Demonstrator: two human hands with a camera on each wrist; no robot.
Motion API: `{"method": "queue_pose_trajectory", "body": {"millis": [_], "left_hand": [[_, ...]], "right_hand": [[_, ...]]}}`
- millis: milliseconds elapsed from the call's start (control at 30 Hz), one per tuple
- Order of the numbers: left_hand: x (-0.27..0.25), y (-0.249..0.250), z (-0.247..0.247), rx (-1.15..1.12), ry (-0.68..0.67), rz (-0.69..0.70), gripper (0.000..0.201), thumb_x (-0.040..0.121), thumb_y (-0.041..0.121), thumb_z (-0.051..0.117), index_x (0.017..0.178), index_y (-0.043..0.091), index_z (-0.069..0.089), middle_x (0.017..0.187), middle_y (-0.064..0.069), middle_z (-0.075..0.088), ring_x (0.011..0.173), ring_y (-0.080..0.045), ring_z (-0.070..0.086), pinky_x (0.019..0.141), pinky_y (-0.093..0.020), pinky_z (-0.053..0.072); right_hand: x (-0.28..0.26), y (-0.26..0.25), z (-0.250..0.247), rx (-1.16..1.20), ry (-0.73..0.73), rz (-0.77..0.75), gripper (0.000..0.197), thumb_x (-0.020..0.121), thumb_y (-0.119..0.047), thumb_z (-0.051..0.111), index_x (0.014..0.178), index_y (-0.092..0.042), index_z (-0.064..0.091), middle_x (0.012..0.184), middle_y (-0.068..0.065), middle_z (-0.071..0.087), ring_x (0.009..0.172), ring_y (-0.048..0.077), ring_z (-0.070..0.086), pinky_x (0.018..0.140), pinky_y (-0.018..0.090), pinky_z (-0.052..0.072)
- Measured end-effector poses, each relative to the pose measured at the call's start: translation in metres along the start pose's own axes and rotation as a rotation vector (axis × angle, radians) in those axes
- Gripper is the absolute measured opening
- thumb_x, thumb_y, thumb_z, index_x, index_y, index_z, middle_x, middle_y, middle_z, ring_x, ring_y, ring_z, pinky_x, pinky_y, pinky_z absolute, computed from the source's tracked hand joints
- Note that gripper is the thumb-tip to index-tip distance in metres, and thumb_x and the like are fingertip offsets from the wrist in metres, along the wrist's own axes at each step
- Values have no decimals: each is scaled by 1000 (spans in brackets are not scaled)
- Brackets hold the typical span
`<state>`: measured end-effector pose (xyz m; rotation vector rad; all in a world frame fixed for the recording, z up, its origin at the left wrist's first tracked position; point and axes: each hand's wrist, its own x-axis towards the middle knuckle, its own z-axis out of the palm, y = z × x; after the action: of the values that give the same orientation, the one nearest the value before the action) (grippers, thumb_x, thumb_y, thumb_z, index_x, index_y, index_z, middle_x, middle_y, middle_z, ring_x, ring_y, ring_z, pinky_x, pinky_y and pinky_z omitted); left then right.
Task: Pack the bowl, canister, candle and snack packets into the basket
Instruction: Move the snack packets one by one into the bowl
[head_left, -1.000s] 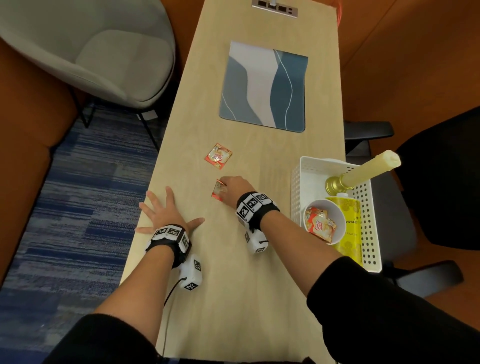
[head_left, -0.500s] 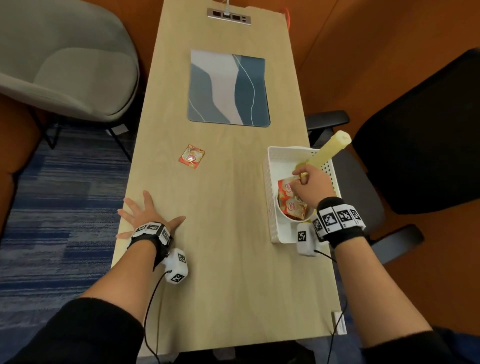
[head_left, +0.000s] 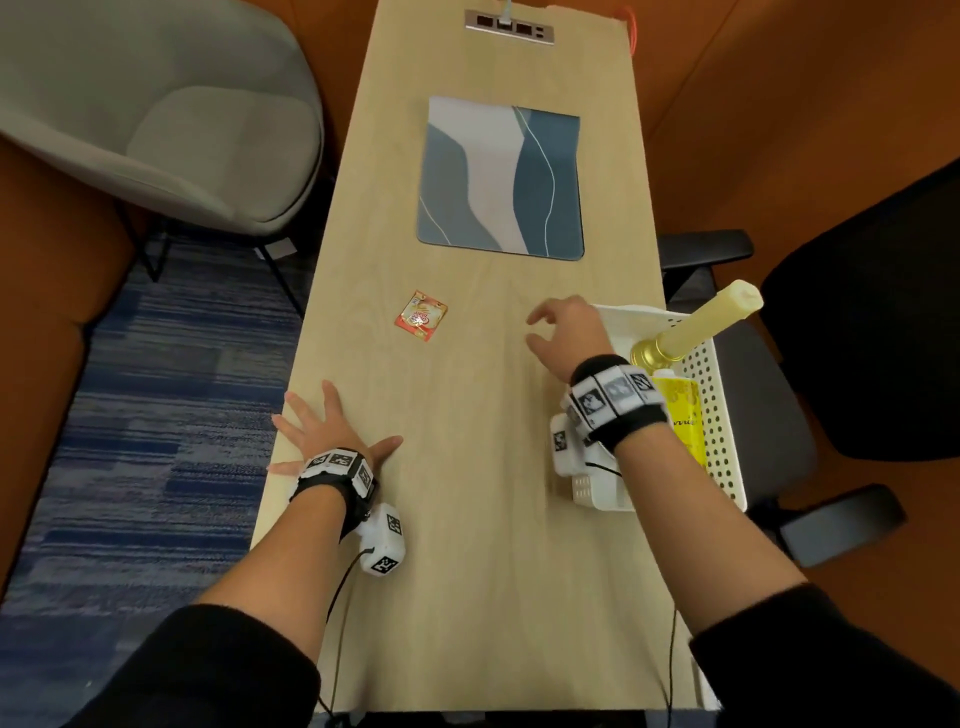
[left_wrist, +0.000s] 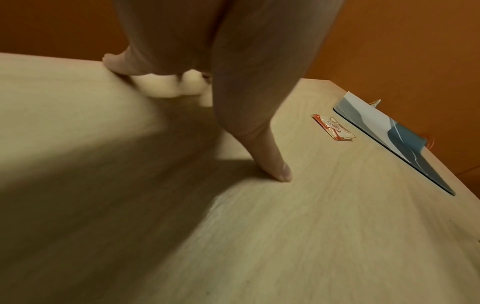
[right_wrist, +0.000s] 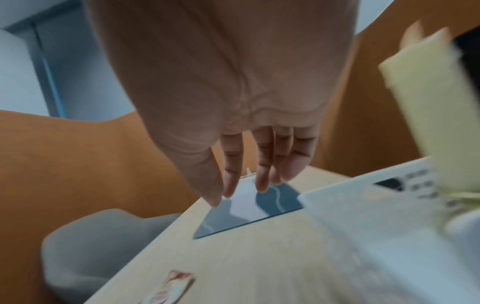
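1. Here the right hand (head_left: 569, 338) hangs over the table (head_left: 493, 571) just off the near-left corner of the basket (head_left: 727, 415), its fingers (right_wrist: 262, 164) straight, loosely spread and holding nothing.
2. Ahead and to the left of those fingertips, well apart from them, a single snack packet (head_left: 422, 322) lies flat on the bare wood.
3. Behind and to the right of the right wrist, the candle (head_left: 701, 325) leans in its brass holder out over the far right rim of the basket.
4. Beside the wrist strap, the yellow canister (head_left: 680, 415) lies inside the basket; the bowl is hidden behind the forearm.
5. The left hand (head_left: 332, 431) rests palm-down near the table's left edge, fingers splayed and flat on the wood, thumb (left_wrist: 275, 164) pointing toward the right, gripping nothing.
6. The packet sits beyond the left thumb tip, clear of it.
7. Farther past both sets of fingers lies a blue and grey mat (head_left: 501, 176), and beyond that a power outlet strip (head_left: 509, 28) at the far end.
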<state>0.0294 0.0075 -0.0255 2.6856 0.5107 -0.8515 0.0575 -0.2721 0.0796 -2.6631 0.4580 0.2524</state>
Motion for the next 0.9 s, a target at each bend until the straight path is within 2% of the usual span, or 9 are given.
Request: {"method": "queue_pose_trajectory", "body": {"millis": [100, 233, 367, 500, 567, 633, 667, 767, 900], "left_hand": [[3, 1, 1, -23, -5, -3, 138, 51, 71, 81, 153, 44, -9, 163, -6, -18, 149, -38, -13, 99, -82, 19], [5, 0, 7, -38, 11, -7, 136, 54, 69, 81, 152, 43, -10, 162, -6, -21, 149, -39, -14, 101, -82, 16], [9, 2, 10, -39, 17, -11, 137, 54, 69, 80, 152, 43, -12, 161, -6, -22, 148, -38, -15, 101, -82, 15], [13, 2, 10, -28, 16, -26, 137, 54, 68, 81, 152, 43, -12, 161, -6, -23, 149, -38, -15, 102, -82, 14], [14, 2, 10, -25, 9, -30, 138, 54, 69, 80, 151, 44, -13, 161, -6, -24, 148, -38, -15, 101, -82, 15], [14, 3, 9, -14, 5, -32, 138, 53, 70, 80, 151, 45, -15, 161, -5, -24, 148, -39, -15, 100, -83, 17], [13, 3, 8, -10, 5, -33, 139, 53, 69, 81, 151, 45, -15, 161, -5, -24, 148, -39, -15, 99, -83, 18], [12, 3, 4, -11, 0, -27, 138, 53, 68, 81, 151, 45, -13, 161, -6, -22, 148, -39, -15, 99, -83, 19], [8, 3, 1, 3, -24, -12, 140, 52, 71, 80, 151, 44, -14, 161, -7, -24, 148, -40, -15, 98, -83, 20]], "right_hand": [[40, -38, 36, 59, -107, -86, 34, 85, -27, 69, 117, -15, 66, 122, 13, 58, 109, 26, 61, 92, 29, 44], [79, -70, 88, 28, -239, -80, 56, 86, -30, 69, 136, -10, 53, 137, 15, 43, 118, 30, 56, 102, 33, 42], [102, -76, 122, 6, -169, -63, 57, 82, -30, 71, 131, -9, 54, 133, 14, 40, 111, 33, 55, 100, 39, 47], [108, -78, 137, 82, -65, -56, 40, 79, -22, 74, 116, -13, 61, 124, 10, 47, 104, 27, 56, 92, 34, 50], [107, -78, 136, 137, -84, -36, 26, 79, -17, 73, 102, -15, 61, 112, 8, 56, 94, 24, 60, 78, 31, 51], [103, -75, 130, 167, -141, -9, 17, 80, -13, 69, 89, -19, 56, 95, 4, 61, 84, 24, 61, 61, 26, 45], [100, -72, 125, 181, -159, 1, 17, 80, -13, 69, 86, -20, 55, 92, 2, 61, 82, 23, 61, 59, 25, 41], [83, -63, 95, 278, -131, -5, 14, 81, -14, 70, 92, -18, 62, 89, 1, 60, 79, 19, 57, 61, 25, 41], [43, -36, 32, 390, -3, -23, 19, 83, -11, 65, 101, -17, 67, 79, -1, 60, 73, 16, 60, 64, 25, 53]]}}
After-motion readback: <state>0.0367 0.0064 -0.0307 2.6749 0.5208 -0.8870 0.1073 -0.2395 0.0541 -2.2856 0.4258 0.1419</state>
